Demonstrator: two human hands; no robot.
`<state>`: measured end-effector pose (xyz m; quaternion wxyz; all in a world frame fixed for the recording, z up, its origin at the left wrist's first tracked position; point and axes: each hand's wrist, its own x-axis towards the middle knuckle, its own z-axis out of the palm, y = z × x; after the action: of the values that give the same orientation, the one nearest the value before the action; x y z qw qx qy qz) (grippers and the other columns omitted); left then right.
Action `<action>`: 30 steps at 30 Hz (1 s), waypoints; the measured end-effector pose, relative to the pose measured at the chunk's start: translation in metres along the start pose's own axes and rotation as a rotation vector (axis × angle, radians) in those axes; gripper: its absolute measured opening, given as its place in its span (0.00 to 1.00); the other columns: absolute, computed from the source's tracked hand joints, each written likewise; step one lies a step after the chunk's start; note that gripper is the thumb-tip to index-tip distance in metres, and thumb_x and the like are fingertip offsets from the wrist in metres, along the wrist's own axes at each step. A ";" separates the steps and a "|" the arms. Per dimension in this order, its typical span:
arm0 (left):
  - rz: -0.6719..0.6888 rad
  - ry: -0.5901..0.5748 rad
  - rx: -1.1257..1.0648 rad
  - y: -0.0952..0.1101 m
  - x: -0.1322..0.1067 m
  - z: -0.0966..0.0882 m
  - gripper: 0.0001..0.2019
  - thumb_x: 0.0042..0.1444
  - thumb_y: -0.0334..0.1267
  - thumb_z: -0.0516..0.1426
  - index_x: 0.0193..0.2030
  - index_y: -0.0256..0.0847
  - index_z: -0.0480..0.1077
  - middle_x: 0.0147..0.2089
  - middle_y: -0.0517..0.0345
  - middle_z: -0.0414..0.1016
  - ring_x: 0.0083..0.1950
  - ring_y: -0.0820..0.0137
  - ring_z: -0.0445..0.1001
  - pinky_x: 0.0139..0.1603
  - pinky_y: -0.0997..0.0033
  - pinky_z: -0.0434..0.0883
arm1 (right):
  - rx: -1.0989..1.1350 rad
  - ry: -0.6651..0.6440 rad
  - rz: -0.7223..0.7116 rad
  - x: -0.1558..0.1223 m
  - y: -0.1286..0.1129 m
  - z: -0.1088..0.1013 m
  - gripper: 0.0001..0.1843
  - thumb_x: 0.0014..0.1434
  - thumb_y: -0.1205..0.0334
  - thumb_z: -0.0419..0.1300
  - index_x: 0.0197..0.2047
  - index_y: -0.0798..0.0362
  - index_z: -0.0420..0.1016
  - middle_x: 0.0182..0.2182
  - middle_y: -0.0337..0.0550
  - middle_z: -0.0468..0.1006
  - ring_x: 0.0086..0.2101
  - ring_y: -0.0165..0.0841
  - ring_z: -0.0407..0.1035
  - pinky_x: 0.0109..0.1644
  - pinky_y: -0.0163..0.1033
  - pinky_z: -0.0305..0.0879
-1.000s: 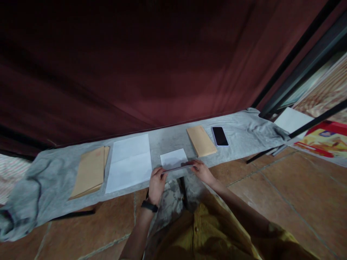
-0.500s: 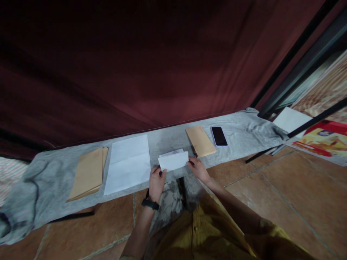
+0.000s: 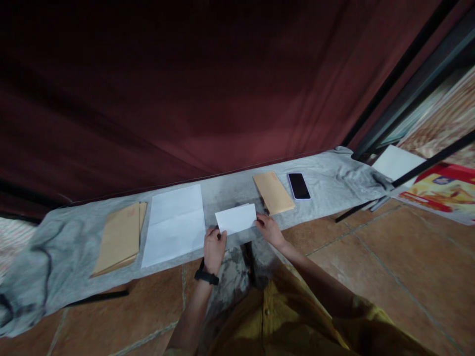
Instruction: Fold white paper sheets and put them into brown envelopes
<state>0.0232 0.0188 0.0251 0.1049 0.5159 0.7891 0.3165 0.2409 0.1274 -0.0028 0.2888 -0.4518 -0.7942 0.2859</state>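
Okay so, folded white sheet point(image 3: 236, 219) lower centre of frame, over grey cloth point(image 3: 334, 173). Left hand point(image 3: 214, 249) pinches lower-left corner, fingers curled nearly closed; right hand point(image 3: 269, 229) pinches right edge, tips close together. I'd keep edges lined up, press crease evenly.

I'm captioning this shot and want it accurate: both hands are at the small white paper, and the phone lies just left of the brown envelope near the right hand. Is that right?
One slip: the head view shows the phone just right of that brown envelope. Both hands, left and right, are indeed at the small white paper.
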 end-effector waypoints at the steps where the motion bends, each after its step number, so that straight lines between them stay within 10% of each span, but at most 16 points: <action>1: -0.005 0.000 0.008 0.001 0.000 0.000 0.12 0.60 0.44 0.53 0.29 0.42 0.71 0.38 0.50 0.74 0.42 0.61 0.74 0.48 0.59 0.73 | -0.006 -0.001 0.008 0.000 -0.001 0.000 0.10 0.66 0.66 0.57 0.48 0.53 0.78 0.43 0.47 0.82 0.41 0.36 0.77 0.49 0.39 0.71; 15: -0.070 0.003 0.082 0.008 0.004 0.002 0.07 0.59 0.40 0.55 0.32 0.42 0.70 0.35 0.53 0.70 0.40 0.62 0.73 0.47 0.61 0.71 | -0.258 -0.039 0.099 0.003 -0.018 -0.001 0.20 0.68 0.65 0.54 0.61 0.54 0.70 0.48 0.49 0.81 0.47 0.37 0.76 0.53 0.39 0.68; 30: -0.095 0.020 0.094 0.009 0.002 0.007 0.21 0.60 0.39 0.56 0.59 0.34 0.66 0.42 0.51 0.74 0.46 0.61 0.74 0.52 0.59 0.72 | -0.399 -0.085 0.157 0.004 -0.039 -0.006 0.22 0.68 0.64 0.51 0.64 0.52 0.67 0.50 0.50 0.79 0.49 0.40 0.74 0.55 0.41 0.66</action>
<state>0.0330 0.0260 0.0254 0.0876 0.4789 0.8277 0.2792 0.2223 0.1156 0.0298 0.1370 -0.5481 -0.8088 0.1635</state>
